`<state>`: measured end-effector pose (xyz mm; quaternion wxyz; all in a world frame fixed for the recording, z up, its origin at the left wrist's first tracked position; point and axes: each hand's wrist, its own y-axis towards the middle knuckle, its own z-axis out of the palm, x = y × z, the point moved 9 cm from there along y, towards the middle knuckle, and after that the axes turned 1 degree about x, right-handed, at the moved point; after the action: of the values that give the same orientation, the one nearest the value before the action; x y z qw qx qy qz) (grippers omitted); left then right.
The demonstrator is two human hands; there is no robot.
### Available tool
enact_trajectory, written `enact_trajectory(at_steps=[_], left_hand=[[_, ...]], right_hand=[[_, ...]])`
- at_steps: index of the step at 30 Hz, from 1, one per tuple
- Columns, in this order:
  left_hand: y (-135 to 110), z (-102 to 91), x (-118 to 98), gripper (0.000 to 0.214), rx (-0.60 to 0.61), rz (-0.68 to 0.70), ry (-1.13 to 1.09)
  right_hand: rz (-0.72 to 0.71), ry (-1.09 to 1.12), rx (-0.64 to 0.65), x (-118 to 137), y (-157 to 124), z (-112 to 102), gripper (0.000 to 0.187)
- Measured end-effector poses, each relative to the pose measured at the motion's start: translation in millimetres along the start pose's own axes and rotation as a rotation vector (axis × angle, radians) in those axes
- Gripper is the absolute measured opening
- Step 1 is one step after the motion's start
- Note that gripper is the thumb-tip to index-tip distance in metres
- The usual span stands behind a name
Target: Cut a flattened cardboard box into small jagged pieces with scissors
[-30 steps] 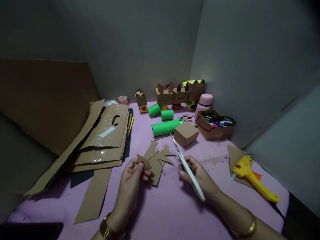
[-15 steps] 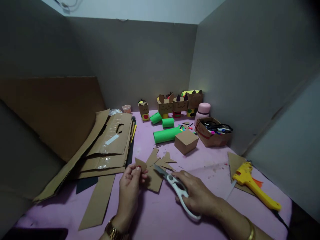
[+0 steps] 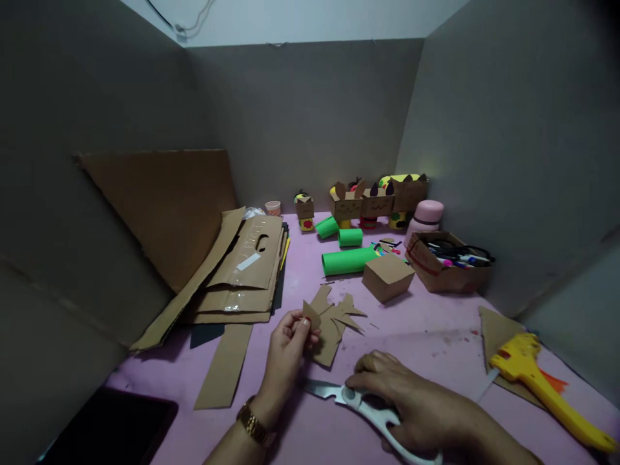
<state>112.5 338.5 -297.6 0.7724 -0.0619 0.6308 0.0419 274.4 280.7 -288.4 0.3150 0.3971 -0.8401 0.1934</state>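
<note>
My left hand pinches a small pointed cardboard piece between thumb and fingertips. Just beyond it lie several cut cardboard scraps, some long and pointed. White-handled scissors are in my right hand, low over the near part of the table with the blades together and pointing left. Part of the handle is hidden under my fingers. The blade tip comes close to my left wrist, apart from the cardboard piece.
A stack of cardboard sheets and a cardboard strip lie left. Green tubes, a small cardboard box and cardboard animal figures stand farther back. At right are a pen box and a yellow glue gun.
The scissors in my right hand have moved down toward me, away from the scraps. My left hand still holds the cardboard piece. The whole view has turned left.
</note>
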Motion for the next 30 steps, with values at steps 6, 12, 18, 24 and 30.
enact_trajectory(at_steps=[6,12,18,24,30], left_hand=[[4,-2.2,1,0.021,0.015,-0.027,-0.022],[-12,25.6,14,0.021,0.180,-0.134,0.007],[-32,56.4,22,0.028,0.405,-0.174,0.087],[-31,55.4,33,0.041,0.386,-0.219,0.055],[-22,47.4,41,0.044,0.328,-0.194,0.058]], right_hand=[[-0.005,0.464,-0.094,-15,-3,-10,0.056],[0.103,0.712,-0.556,-48,1,-23,0.032],[0.090,0.701,-0.664,-39,6,-21,0.031],[0.165,0.714,-0.833,-63,-3,-50,0.040],[0.225,0.508,-0.983,-103,-18,-137,0.029]])
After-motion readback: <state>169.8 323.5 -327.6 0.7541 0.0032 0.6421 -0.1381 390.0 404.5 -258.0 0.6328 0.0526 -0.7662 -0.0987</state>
